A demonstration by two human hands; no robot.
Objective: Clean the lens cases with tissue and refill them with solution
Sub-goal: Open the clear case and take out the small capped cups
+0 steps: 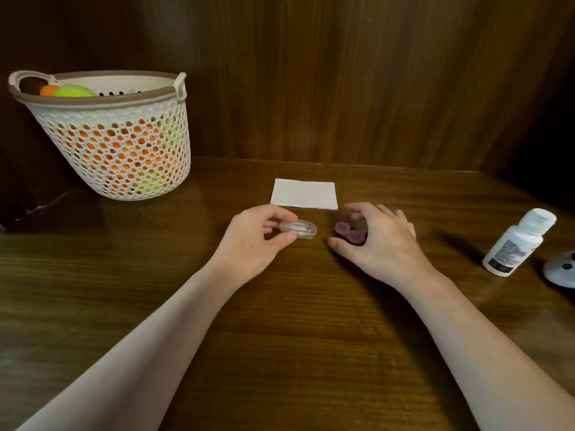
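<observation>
I see both forearms reach over the dark wooden worktop (280, 353). The left hand (249, 241) pinches a clear lens case (301, 229) between thumb and fingers, low over the worktop. The right hand (376, 241) curls its fingers around a purple lens case (348, 233) lying on the wood. Just behind them lies a folded white tissue (304, 194). At right stands a white solution bottle (518, 242), tilted. Far left is a basket (115, 135) with coloured balls.

Dark wood-panelled wall (342, 73) behind glossy wooden table (280, 337)
</observation>
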